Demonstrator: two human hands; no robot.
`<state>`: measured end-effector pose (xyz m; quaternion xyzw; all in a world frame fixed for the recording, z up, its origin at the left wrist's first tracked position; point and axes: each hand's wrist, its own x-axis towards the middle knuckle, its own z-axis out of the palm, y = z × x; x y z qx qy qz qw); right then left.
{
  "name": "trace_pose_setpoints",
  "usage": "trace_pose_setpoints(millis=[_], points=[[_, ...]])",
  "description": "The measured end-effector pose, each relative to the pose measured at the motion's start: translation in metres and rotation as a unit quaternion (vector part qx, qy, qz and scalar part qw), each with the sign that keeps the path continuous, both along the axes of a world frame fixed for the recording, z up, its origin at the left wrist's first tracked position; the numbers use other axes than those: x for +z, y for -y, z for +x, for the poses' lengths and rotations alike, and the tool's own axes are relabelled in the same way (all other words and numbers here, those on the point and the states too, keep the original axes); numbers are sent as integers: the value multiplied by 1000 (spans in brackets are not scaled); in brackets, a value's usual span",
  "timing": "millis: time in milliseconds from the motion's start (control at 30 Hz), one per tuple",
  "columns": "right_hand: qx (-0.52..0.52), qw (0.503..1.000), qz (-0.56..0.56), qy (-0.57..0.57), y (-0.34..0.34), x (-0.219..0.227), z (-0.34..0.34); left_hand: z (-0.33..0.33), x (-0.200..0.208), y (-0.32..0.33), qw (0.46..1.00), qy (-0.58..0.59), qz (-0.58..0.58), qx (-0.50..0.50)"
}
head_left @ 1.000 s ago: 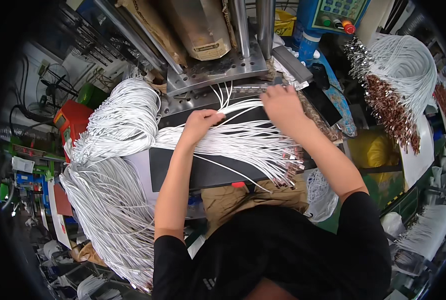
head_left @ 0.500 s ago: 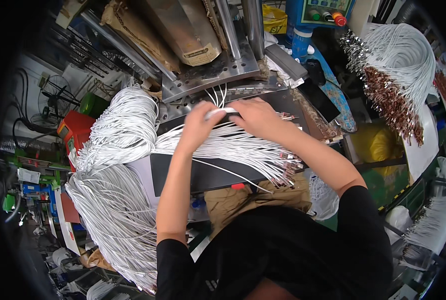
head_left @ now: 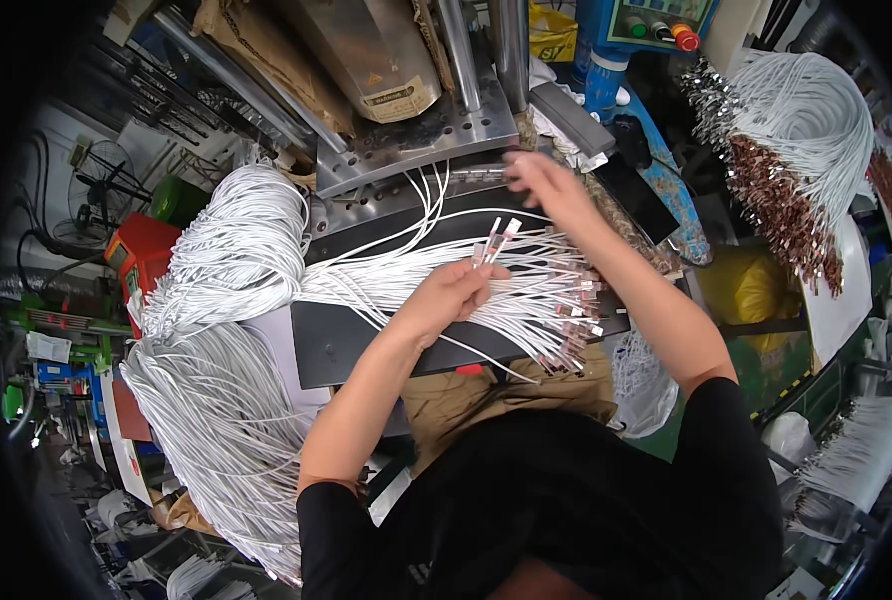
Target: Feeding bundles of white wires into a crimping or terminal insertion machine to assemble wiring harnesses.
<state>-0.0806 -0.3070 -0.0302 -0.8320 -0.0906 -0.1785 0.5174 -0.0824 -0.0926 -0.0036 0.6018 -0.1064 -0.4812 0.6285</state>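
Observation:
My left hand is closed around a few white cables, and their flat pale connector ends stick up past the fingers. Beneath it a thick bundle of white cables fans to the right across a black board, ending in copper-coloured and white tips. My right hand hovers above the far right of the bundle, near the front edge of the press's steel plate; its fingers are smeared by motion. Several single cables run from under that plate toward the bundle.
Large hanks of white cable lie on the left, one hanging down. Upright steel posts rise ahead. A grey bar, a dark flat device and a push-button control box are at the right, beside another cable coil.
My hands have parted from a cable strand at the press. The left has come nearer with cable ends in its grip; the right has moved right and away from me.

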Motion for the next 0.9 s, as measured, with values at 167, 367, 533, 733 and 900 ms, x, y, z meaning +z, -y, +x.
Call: trace_pose_setpoints(millis=[167,367,533,733,900], points=[[75,990,107,-48,-6,7,6,16,-6,25,996,67,16,52],[89,961,-252,-75,21,4,-10,62,-10,32,979,-11,-38,201],[16,942,-335,10,27,9,10,79,-22,25,969,-80,-56,226],[-94,863,-474,145,48,-16,31,77,-31,25,982,-68,-49,171],[-1,971,-241,9,29,-8,27,71,-39,28,992,24,17,120]])
